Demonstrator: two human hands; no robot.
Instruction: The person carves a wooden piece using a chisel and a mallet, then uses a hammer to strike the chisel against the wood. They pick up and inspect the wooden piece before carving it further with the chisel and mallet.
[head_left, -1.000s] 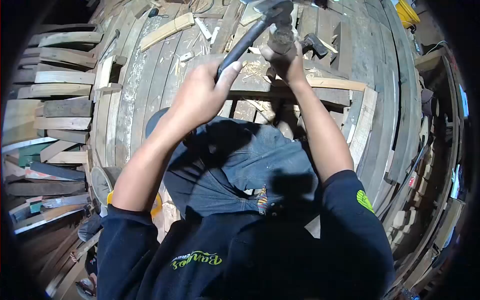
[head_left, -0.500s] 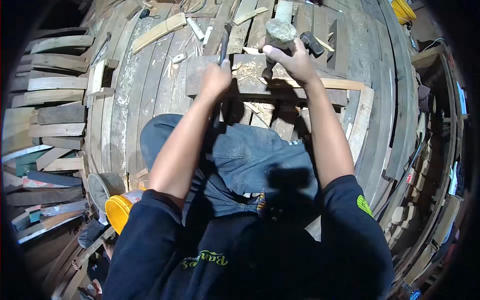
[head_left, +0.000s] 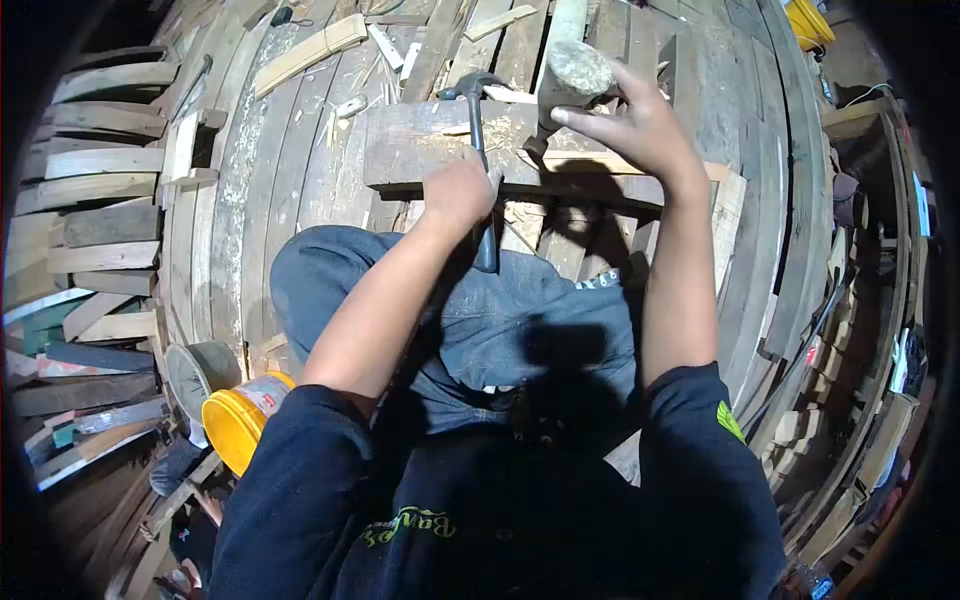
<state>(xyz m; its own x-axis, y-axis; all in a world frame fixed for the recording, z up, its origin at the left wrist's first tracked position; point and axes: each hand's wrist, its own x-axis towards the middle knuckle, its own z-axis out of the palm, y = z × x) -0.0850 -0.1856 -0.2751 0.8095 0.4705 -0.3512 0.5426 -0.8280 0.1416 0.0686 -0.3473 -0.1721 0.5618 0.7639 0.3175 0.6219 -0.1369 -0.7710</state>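
Observation:
My left hand (head_left: 460, 190) is closed around the dark handle of a claw hammer (head_left: 475, 110). The hammer's head points away from me, and its handle end hangs over my lap. My right hand (head_left: 645, 135) holds what looks like a wooden mallet (head_left: 582, 68), thumb on the near side and fingers at the right. The mallet has a pale, battered round end facing up and a narrow dark neck below. Beneath both hands lies a thick wooden block (head_left: 400, 150). A thin wooden strip (head_left: 640, 165) rests along it at the right.
Wood shavings and offcuts, including a long piece (head_left: 310, 55), lie on the plank floor (head_left: 310, 190). Stacked timber (head_left: 110, 165) lines the left side. A yellow bucket (head_left: 235, 425) and a grey bucket (head_left: 190, 375) stand at my left. A wooden frame (head_left: 900, 250) runs along the right.
My left hand has moved right and nearer to me, bringing the hammer into clearer view over the block. My right hand has shifted slightly right, its fingers more spread around the mallet.

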